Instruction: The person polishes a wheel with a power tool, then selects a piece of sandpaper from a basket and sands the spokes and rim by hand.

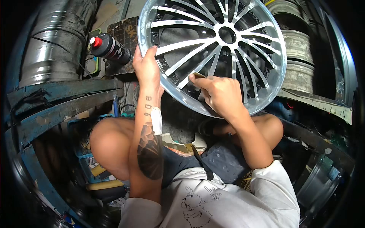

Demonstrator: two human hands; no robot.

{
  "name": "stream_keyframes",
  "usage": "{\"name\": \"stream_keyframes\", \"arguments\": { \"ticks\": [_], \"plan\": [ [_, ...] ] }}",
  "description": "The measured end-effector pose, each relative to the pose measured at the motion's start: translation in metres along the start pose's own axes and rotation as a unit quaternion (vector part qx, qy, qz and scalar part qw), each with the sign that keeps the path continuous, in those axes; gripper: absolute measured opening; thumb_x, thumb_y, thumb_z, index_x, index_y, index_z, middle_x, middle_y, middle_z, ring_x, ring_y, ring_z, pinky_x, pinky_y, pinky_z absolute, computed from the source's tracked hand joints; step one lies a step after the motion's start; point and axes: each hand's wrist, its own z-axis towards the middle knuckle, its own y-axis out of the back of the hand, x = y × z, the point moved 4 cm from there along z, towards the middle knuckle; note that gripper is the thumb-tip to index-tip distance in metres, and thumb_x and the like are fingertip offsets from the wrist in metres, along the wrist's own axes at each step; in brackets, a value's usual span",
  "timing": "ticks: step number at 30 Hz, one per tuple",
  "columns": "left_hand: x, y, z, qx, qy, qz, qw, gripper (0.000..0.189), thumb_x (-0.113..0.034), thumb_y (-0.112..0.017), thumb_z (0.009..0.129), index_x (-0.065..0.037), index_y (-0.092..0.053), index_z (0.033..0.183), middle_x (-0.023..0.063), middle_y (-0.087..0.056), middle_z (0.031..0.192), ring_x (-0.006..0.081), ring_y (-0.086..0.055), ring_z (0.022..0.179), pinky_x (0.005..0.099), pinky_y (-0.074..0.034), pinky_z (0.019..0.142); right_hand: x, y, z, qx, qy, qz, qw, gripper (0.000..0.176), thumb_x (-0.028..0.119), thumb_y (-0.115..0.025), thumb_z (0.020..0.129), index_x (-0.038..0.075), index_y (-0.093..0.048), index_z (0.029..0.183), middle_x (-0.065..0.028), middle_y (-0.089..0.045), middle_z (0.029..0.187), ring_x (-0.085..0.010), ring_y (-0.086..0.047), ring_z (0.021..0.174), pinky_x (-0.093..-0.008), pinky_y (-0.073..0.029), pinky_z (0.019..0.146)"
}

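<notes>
Silver wheel (190,45), upper centre: left hand (147,71) clamps its rim, right hand (225,94) pinches a pad (199,75); slack left grip could tilt it.

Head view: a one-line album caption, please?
Left hand holds a multi-spoke wheel; right hand holds a small brown piece at one spoke.

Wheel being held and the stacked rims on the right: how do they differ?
The wheel shows its spoked face, while the stacked rims show mostly their sides. The wheel is held by the left hand; the stacked rims rest one on another. The wheel's spokes look bright; the stacked rims look dull and marked. Both are round and look like metal.
</notes>
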Motion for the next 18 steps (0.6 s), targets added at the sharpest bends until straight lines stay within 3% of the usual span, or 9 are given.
{"name": "stream_keyframes", "arguments": {
  "ticks": [4, 9, 18],
  "plan": [
    [-0.008, -0.004, -0.006, 0.042, 0.097, -0.017, 0.994, 0.032, -0.003, -0.052, 0.099, -0.001, -0.055, 0.130, 0.0148, -0.067, 0.107, 0.0268, -0.072, 0.094, 0.0435, -0.065, 0.080, -0.001, -0.002, -0.006, 0.026, -0.017, 0.000, 1.000, 0.039, 0.011, -0.068, 0.082, 0.023, -0.077, 0.117, -0.0069, -0.071, 0.077, -0.0297, -0.070, 0.063, -0.0420, -0.053, 0.054],
    [-0.004, -0.001, -0.001, 0.061, 0.139, -0.072, 0.986, 0.040, -0.002, -0.053, 0.099, -0.005, -0.049, 0.138, 0.0188, -0.065, 0.117, 0.0344, -0.072, 0.102, 0.0505, -0.065, 0.086, -0.004, -0.003, 0.001, 0.021, -0.021, -0.011, 0.999, 0.043, 0.011, -0.069, 0.080, 0.027, -0.077, 0.119, -0.0065, -0.071, 0.076, -0.0292, -0.070, 0.064, -0.0417, -0.053, 0.054],
    [0.000, 0.001, 0.006, 0.062, 0.101, -0.065, 0.991, 0.047, 0.005, -0.049, 0.088, -0.003, -0.051, 0.134, 0.0184, -0.064, 0.113, 0.0344, -0.073, 0.095, 0.0503, -0.067, 0.084, 0.004, -0.001, -0.004, 0.006, -0.054, -0.020, 0.998, 0.028, 0.015, -0.067, 0.087, 0.021, -0.079, 0.112, -0.0059, -0.070, 0.072, -0.0289, -0.070, 0.062, -0.0417, -0.051, 0.052]
  ]
}}
